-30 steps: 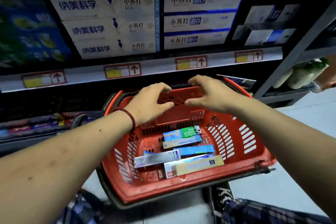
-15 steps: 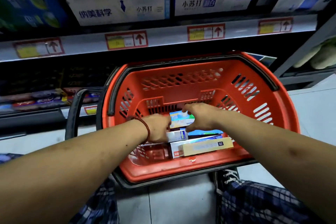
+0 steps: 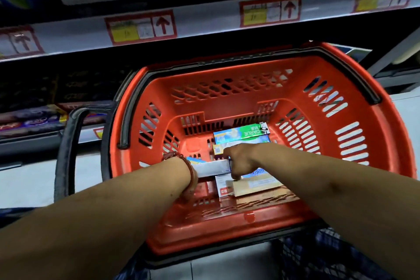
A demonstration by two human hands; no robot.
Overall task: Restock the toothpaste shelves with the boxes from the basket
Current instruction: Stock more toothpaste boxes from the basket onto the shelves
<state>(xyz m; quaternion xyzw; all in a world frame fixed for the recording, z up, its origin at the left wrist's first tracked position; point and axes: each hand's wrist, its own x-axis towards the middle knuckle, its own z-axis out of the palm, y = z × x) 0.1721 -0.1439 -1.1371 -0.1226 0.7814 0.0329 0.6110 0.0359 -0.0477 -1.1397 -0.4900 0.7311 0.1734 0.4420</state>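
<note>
Down in the red basket [image 3: 384,134], the right hand [image 3: 242,158] curls round one end of the silver box [image 3: 211,167]; the left hand [image 3: 191,188] hides its fingers. A loose hold could drop it.

Red slotted basket [image 3: 227,88] — toothpaste boxes [image 3: 254,186] lying flat inside, green one [image 3: 247,133] rearmost.
</note>
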